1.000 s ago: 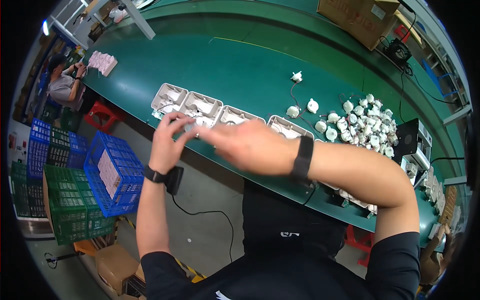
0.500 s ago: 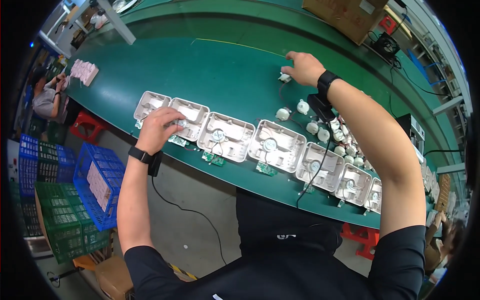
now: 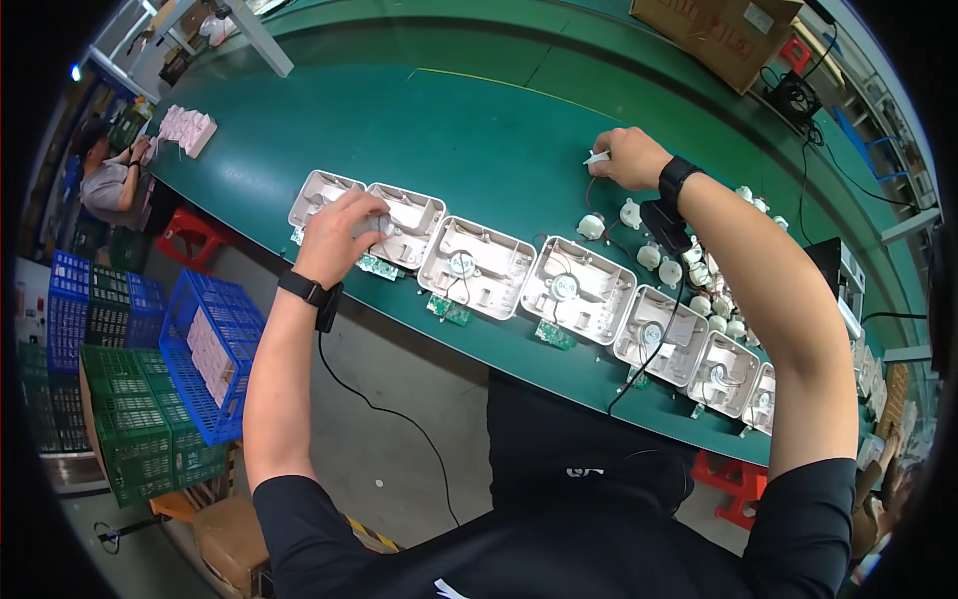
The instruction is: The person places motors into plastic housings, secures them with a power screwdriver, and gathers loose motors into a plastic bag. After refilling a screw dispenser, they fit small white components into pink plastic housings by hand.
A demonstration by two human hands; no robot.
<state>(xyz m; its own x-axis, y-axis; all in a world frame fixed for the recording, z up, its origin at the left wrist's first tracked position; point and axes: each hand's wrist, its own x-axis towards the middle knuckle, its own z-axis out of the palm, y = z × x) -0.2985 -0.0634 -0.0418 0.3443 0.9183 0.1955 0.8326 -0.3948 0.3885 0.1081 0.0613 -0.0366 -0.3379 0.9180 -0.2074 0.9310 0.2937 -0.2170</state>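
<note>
My left hand (image 3: 339,238) pinches a small round silvery part (image 3: 383,227) over a white plastic housing (image 3: 423,208) near the left end of a slanting row. Several similar open housings, such as one with a round disc and wires inside (image 3: 489,262), stand along the near table edge. Green circuit boards (image 3: 451,309) lie against their near sides. Farther out, my right hand (image 3: 635,158) is closed on a white round part (image 3: 596,158) with a thin wire trailing from it. More of these white round parts (image 3: 591,228) lie loose and heaped beneath my right forearm.
The green table (image 3: 399,130) curves across the view. A pink stack (image 3: 187,130) stands at its far left, near a seated co-worker (image 3: 112,185). Blue crates (image 3: 205,349) and green crates (image 3: 140,424) stand on the left floor. A cardboard box (image 3: 714,35) and small fan (image 3: 793,98) are far right.
My right hand has closed on the white round part and lifted it slightly, its fingers no longer spread above it. My left hand stays over the same housing. The whole view has shifted a little.
</note>
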